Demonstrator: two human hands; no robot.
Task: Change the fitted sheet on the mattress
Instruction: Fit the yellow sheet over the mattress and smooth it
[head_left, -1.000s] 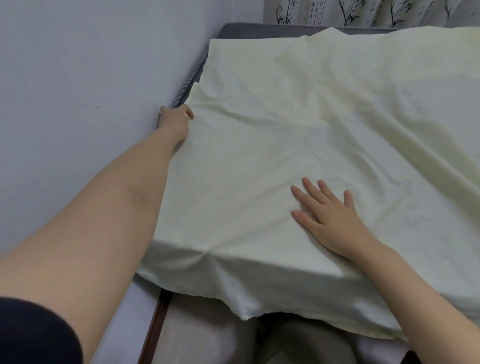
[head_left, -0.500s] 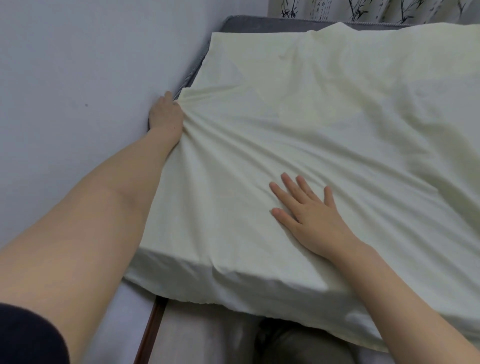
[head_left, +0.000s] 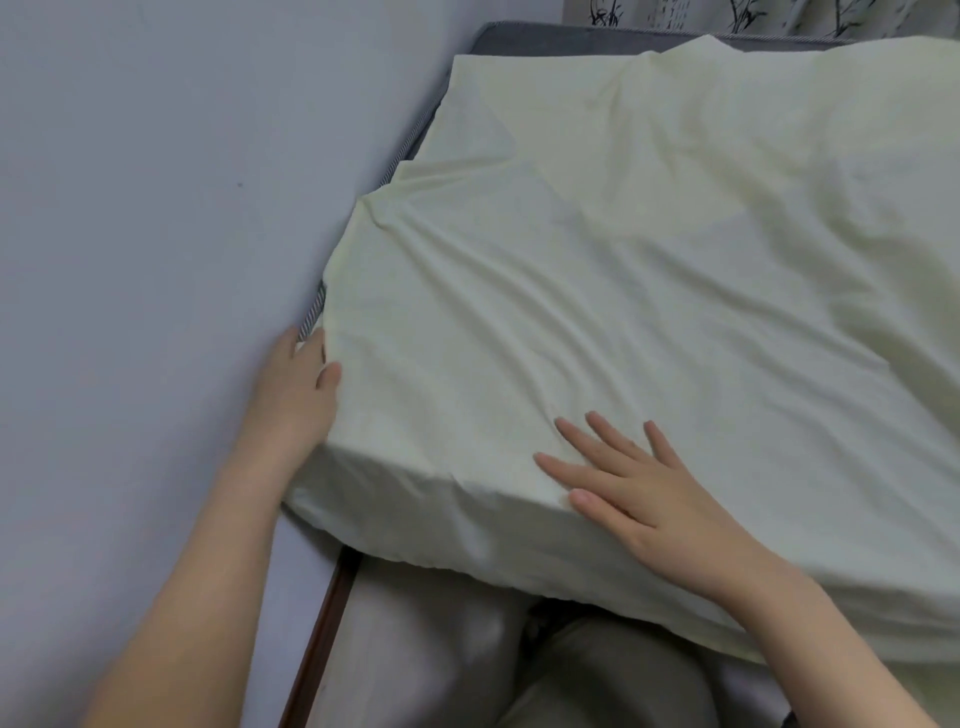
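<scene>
A pale yellow fitted sheet (head_left: 649, 291) lies creased over a grey mattress (head_left: 524, 37), whose bare far-left corner and left edge show. My left hand (head_left: 296, 395) sits at the sheet's left edge, in the gap against the wall, with the fingers curled on the fabric near the front corner. My right hand (head_left: 639, 493) lies flat and spread on top of the sheet near the front edge. The sheet's front hem hangs loose over the mattress front.
A plain pale wall (head_left: 156, 260) runs tight along the bed's left side. A dark wooden bed frame edge (head_left: 322, 634) shows below the mattress. My legs in grey trousers (head_left: 571, 670) are at the bed's front. A patterned curtain (head_left: 727, 15) hangs behind the bed.
My left hand has slid back along the wall side from mid-mattress to near the front corner, leaving the sheet pulled toward the left edge. My right hand stays flat on the sheet.
</scene>
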